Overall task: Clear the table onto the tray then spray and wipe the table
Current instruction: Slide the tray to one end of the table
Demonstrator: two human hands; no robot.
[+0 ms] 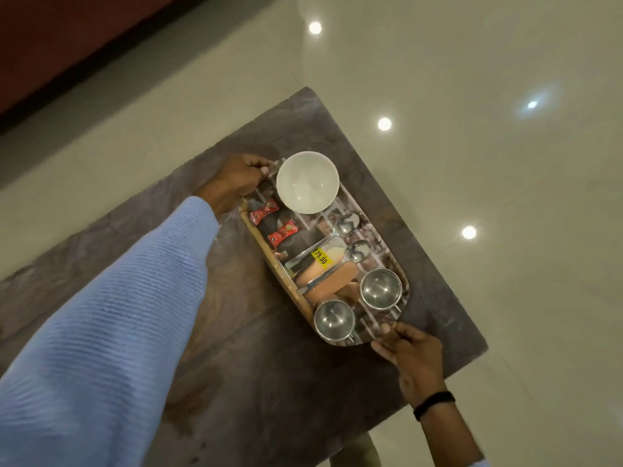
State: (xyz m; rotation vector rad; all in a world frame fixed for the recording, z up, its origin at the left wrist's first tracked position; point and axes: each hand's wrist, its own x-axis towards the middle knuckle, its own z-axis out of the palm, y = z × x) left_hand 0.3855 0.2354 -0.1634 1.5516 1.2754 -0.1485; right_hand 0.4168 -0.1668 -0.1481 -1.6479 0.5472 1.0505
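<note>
On my feed the blue sleeve point(118, 315) at left leads to the left hand point(241, 182), fingers curled round the far-left end of the tray point(290, 284). Tray is over the dark table point(236, 332); can't tell if it's lifted or resting. On it, L to R: two red sachets point(264, 212), white bowl point(307, 182) at far end, packet w/ yellow price sticker point(320, 257), two spoons point(347, 224), two steel cups point(381, 288) at near end. Right hand point(414, 352), w/ black wristband point(435, 404), grips the tray's near-right end, fingers curled on the rim
</note>
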